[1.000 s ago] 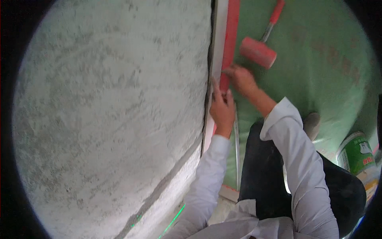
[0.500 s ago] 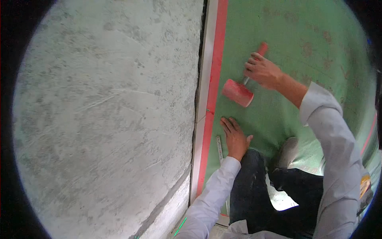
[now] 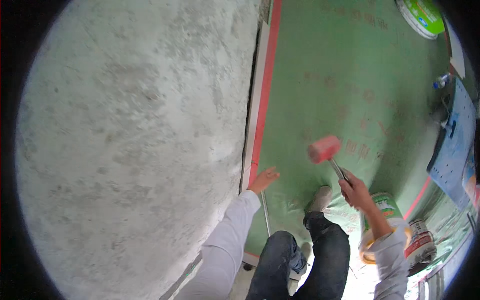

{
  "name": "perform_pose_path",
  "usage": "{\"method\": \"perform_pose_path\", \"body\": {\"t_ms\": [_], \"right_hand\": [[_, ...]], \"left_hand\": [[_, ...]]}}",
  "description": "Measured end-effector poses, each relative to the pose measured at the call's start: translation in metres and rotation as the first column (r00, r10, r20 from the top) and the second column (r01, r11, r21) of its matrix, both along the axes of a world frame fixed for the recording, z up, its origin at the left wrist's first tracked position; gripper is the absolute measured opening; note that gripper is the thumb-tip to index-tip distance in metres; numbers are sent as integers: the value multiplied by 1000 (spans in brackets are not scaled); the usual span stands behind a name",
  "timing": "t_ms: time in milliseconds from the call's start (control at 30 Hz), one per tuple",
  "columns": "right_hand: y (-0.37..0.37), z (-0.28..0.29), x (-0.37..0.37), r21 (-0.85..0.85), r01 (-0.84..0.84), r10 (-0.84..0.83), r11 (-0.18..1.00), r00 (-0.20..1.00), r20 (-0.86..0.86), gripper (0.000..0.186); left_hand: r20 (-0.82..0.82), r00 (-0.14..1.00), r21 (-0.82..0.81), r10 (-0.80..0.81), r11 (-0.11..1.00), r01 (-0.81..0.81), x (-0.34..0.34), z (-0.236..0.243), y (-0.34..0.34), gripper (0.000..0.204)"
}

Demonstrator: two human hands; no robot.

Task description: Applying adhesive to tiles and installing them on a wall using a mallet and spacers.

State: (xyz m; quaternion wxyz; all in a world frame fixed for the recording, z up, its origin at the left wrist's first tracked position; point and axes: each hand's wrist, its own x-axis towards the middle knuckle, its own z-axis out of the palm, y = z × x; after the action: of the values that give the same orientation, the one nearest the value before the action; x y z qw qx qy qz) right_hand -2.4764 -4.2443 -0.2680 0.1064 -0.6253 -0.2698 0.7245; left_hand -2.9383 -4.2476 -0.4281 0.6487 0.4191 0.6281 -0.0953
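My right hand (image 3: 354, 191) is wrapped round the handle of a red-headed mallet (image 3: 325, 149). Raised off the green floor sheet (image 3: 310, 60), the mallet's head points up and to the left, slightly blurred. My left hand (image 3: 265, 180) holds nothing; its fingers stretch to the right beside the red tape (image 3: 265, 85). Whether that hand touches anything below it is unclear. Between this tape and the grey wall (image 3: 135, 130) runs a pale narrow strip (image 3: 253, 110) along the wall's foot. A thin measuring strip (image 3: 266, 214) lies on the sheet below my left hand.
Two buckets stand by my right forearm, one green and white (image 3: 385, 205), one with dark residue (image 3: 421, 245). A lime-green bucket (image 3: 422, 17) is at the far right. A blue perforated board (image 3: 456, 145) and a bottle (image 3: 441, 81) are along the right edge.
I have straightened up, so more floor shows. My right hand has drawn the mallet back from the tape and turned it. My left hand has come off the sheet toward the tape.
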Motion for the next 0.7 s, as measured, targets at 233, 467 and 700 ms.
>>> {"method": "perform_pose_path", "body": {"t_ms": [233, 467, 700], "right_hand": [[82, 38, -6, -50, 328, -320, 943, 940, 120, 55], [296, 22, -42, -191, 484, -505, 854, 860, -77, 68], [427, -74, -101, -49, 354, -349, 934, 933, 94, 72]], "left_hand": [[158, 737, 51, 657, 740, -670, 100, 60, 147, 52], [71, 408, -56, 910, 412, -910, 111, 31, 286, 64], [63, 19, 14, 998, 18, -1000, 114, -20, 368, 71]]}}
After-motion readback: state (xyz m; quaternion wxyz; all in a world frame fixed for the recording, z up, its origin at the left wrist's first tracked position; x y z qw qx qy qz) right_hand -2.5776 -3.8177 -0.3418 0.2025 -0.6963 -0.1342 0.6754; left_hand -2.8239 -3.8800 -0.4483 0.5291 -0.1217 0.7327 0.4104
